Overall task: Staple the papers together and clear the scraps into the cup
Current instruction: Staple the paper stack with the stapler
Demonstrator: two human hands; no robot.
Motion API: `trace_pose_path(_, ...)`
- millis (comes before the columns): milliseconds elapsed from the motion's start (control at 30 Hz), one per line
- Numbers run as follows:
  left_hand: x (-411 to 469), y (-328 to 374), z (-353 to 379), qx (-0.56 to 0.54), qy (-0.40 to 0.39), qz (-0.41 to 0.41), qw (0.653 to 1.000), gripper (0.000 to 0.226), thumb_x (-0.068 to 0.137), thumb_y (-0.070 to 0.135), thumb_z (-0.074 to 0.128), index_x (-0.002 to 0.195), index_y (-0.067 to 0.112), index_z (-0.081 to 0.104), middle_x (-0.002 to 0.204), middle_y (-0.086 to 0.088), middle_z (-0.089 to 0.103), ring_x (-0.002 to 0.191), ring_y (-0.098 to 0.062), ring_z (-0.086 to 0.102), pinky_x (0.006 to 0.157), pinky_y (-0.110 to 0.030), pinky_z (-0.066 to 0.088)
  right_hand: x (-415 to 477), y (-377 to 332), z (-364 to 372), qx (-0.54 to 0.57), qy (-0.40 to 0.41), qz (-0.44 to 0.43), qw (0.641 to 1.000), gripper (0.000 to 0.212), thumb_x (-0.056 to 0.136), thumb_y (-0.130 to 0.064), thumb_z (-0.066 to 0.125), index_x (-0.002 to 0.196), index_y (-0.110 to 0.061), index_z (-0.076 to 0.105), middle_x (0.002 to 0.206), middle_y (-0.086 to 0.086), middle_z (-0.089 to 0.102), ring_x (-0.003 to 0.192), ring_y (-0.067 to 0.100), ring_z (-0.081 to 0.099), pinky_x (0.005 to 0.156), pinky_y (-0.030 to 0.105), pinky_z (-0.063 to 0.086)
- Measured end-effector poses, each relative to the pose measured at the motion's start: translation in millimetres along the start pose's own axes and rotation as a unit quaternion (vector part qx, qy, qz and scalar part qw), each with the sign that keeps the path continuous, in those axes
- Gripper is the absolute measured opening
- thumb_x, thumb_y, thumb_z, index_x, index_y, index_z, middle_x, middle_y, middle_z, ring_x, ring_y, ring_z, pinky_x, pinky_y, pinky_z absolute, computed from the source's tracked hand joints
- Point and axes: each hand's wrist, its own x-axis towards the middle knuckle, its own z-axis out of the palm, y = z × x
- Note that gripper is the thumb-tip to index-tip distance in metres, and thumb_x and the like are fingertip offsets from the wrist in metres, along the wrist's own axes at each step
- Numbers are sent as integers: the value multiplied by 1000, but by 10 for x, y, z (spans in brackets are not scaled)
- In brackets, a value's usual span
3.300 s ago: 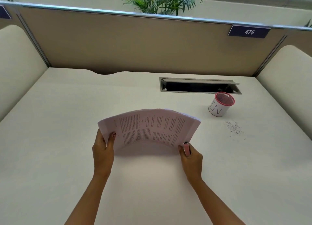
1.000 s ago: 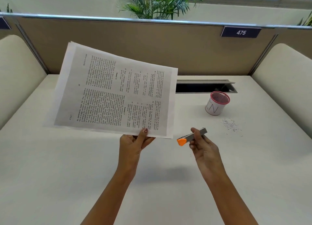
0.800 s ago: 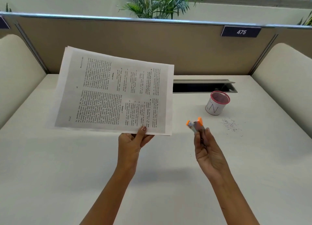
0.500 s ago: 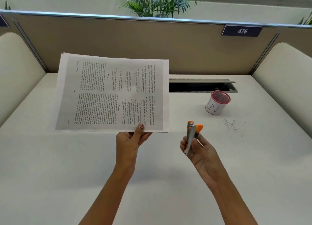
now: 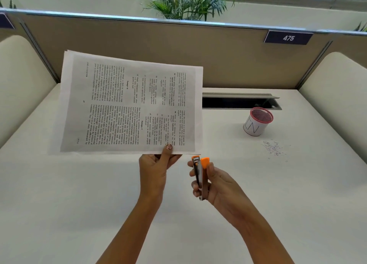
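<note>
The papers (image 5: 131, 105) are held up above the worktop (image 5: 79, 194), printed side to the camera (text running sideways), pinched at their lower edge by the left hand (image 5: 156, 164). Just beside that corner, the right hand (image 5: 216, 182) grips a small stapler (image 5: 199, 176), orange tip upward. Farther right stands the cup (image 5: 257, 123), with scraps (image 5: 275, 148) scattered near it.

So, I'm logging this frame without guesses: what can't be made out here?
Head view only:
- Papers: sheet count; the top sheet covers the rest.
- Left hand: most of its fingers lie behind the papers.
- Scraps: too small to count.
- Stapler: staples inside; its body and the right hand hide them.
- Cable slot: left end, behind the papers.
</note>
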Motion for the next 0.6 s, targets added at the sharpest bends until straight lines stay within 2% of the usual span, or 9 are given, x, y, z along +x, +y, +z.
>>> trace_pose_path(100,-26,19,11,25,-3,21,999,33,90,5,60,111,31,57,116,7,65,97,-14,70,79,-26,58,4,-56,46,58,-12,23,998,52,95,-40,37,120,0,59,92,8,59,69,19,55,66,33,48)
trace_pose_path(167,-51,37,16,47,-5,36,998,33,91,7,59,104,36,57,112,12,65,94,-11,71,83,-28,58,3,-93,76,72,-18,22,997,53,95,-40,37,120,2,58,89,7,59,68,19,54,64,32,48)
trace_pose_path(233,-73,48,21,57,-6,50,997,31,91,8,59,104,36,57,116,9,64,95,-11,71,84,-30,58,7,-124,105,73,-17,14,997,52,94,-39,38,120,3,57,88,7,59,68,19,53,64,31,47)
trace_pose_path(333,-101,61,31,56,0,69,996,31,91,7,60,104,35,57,120,3,62,97,-13,70,80,-24,58,17,-154,139,56,-2,2,998,50,92,-39,41,118,1,58,86,5,59,68,18,53,64,30,47)
trace_pose_path(400,-129,85,50,53,3,83,995,34,91,5,60,101,38,58,120,5,61,96,-12,70,77,-21,57,18,-166,148,45,7,-2,999,49,91,-40,43,116,-1,60,85,4,61,68,18,54,64,30,47)
trace_pose_path(600,-178,93,62,40,20,103,994,33,88,11,61,105,39,58,126,4,59,109,-28,65,79,-26,58,-27,-194,157,-21,28,5,999,49,89,-42,46,117,-4,61,88,3,61,71,18,55,68,31,48)
